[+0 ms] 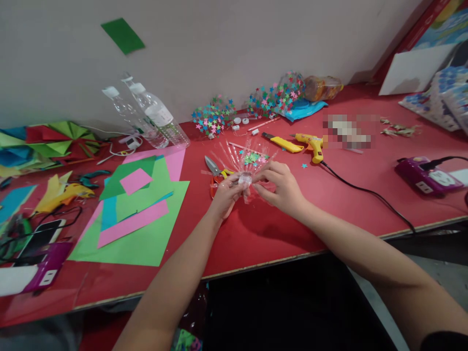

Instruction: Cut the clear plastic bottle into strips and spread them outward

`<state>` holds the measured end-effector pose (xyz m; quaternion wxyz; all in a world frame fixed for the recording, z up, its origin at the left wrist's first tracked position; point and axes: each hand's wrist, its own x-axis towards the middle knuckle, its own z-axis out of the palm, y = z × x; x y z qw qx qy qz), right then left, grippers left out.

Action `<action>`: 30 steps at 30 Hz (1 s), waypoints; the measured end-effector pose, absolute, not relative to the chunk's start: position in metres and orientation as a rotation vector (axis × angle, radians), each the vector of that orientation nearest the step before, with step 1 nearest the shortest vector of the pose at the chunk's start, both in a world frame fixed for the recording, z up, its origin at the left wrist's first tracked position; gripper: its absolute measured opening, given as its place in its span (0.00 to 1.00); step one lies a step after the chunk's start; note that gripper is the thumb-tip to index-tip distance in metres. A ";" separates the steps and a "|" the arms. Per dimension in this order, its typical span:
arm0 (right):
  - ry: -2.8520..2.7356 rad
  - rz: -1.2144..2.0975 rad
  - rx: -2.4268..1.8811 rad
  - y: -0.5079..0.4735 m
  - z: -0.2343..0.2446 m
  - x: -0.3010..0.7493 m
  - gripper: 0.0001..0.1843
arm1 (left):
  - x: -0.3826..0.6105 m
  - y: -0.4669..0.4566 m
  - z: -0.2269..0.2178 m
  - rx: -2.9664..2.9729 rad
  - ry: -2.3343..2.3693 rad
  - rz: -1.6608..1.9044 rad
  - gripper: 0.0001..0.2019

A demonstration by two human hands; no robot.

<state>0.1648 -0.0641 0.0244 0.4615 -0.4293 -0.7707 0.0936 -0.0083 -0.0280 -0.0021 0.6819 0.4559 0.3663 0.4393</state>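
A clear plastic bottle top (244, 180), cut into thin strips that fan outward, is held above the red table. Its white round end points toward me. My left hand (224, 196) is closed around its left side. My right hand (281, 186) has its thumb and fingers bent together at the strips on the right. Small coloured paper stars (254, 158) show behind the fanned strips. Scissors (215, 168) with yellow and orange handles lie just beyond my left hand, partly hidden by it. A yellow box cutter (283, 143) lies behind my right hand.
A yellow glue gun (312, 146) trails a black cord to the right, near a purple power socket (424, 175). Coloured paper sheets (146, 239) lie left. Plastic bottles (157, 114) lean on the wall beside star-covered shapes (214, 117). The table's front edge (266, 263) is close to me.
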 end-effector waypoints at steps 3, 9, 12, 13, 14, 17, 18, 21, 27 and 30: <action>-1.931 0.171 -1.063 -0.064 0.021 0.164 0.06 | -0.008 -0.029 -0.002 1.013 0.835 0.984 0.20; -1.984 0.062 -1.034 -0.065 0.018 0.162 0.07 | -0.007 -0.028 -0.002 0.960 0.819 0.994 0.19; -1.996 0.092 -1.027 -0.065 0.017 0.161 0.07 | -0.007 -0.028 -0.004 0.965 0.806 1.007 0.19; -2.003 0.109 -1.035 -0.065 0.017 0.160 0.07 | -0.007 -0.028 -0.004 0.963 0.805 1.014 0.19; -2.017 0.126 -1.046 -0.065 0.016 0.160 0.08 | -0.007 -0.028 -0.004 0.957 0.807 1.020 0.19; -2.070 0.167 -1.073 -0.065 0.016 0.159 0.08 | -0.006 -0.030 -0.004 0.942 0.820 1.028 0.20; -2.077 0.172 -1.074 -0.065 0.016 0.160 0.08 | -0.006 -0.030 -0.003 0.943 0.826 1.028 0.20; -2.037 0.159 -1.038 -0.066 0.017 0.160 0.08 | -0.006 -0.030 -0.002 0.962 0.820 1.037 0.19; -1.936 0.048 -0.997 -0.068 0.018 0.161 0.07 | -0.006 -0.027 -0.006 0.961 0.803 1.054 0.19; -1.951 0.015 -1.011 -0.068 0.019 0.160 0.06 | -0.006 -0.026 -0.006 0.963 0.788 1.057 0.18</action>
